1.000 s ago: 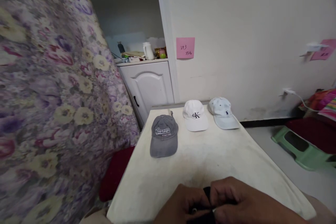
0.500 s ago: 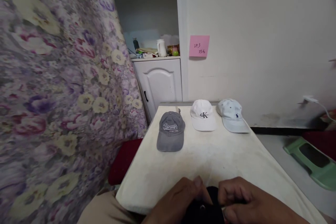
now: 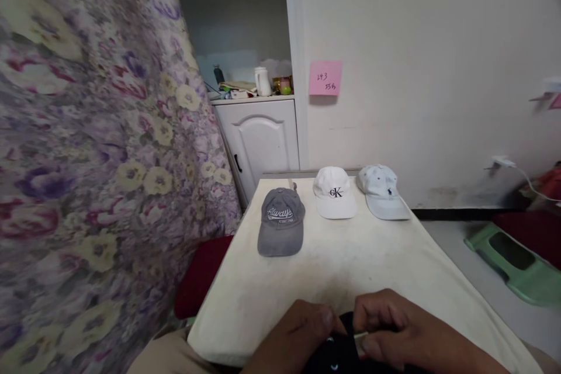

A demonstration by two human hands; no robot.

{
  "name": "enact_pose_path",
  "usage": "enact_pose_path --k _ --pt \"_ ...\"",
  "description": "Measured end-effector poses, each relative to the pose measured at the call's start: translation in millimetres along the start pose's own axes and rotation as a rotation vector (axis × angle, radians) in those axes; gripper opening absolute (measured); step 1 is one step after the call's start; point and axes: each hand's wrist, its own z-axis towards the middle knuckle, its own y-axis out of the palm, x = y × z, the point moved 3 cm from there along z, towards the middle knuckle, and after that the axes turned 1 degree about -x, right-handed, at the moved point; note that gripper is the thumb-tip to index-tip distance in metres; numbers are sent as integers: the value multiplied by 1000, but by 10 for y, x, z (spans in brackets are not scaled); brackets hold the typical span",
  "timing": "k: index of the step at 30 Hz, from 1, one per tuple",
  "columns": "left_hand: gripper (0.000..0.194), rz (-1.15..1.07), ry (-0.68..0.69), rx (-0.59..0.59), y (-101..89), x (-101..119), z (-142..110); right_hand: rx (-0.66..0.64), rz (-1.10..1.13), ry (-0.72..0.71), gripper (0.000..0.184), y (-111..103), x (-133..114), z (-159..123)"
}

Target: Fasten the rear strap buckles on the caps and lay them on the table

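Black fabric at counter's near edge, right of left grip, which holds it. Right grip pinches pale piece alongside.

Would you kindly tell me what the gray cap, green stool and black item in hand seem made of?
Gray cap: probably matte washed cotton, given its faded look. Green stool: likely molded plastic, smooth with rounded edges. Black item: perhaps cloth; its surface looks dull, but it's partly hidden.
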Motion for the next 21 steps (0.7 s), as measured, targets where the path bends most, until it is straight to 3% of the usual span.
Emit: enact_pose_path --k 3,9,14,21 --pt "64 -1 -68 51 -53 -2 -34 -10 6 -4 26 -9 -13 15" --pt "64 14 2 -28 -80 61 -38 -13 21 -5 27 -52 -20 40" --pt "51 -68 45 -155 -53 27 -14 -19 77 -67 32 -81 -146 30" --pt "51 -94 58 -94 -77 -47 -3 -17 225 -192 34 -140 -223 12"
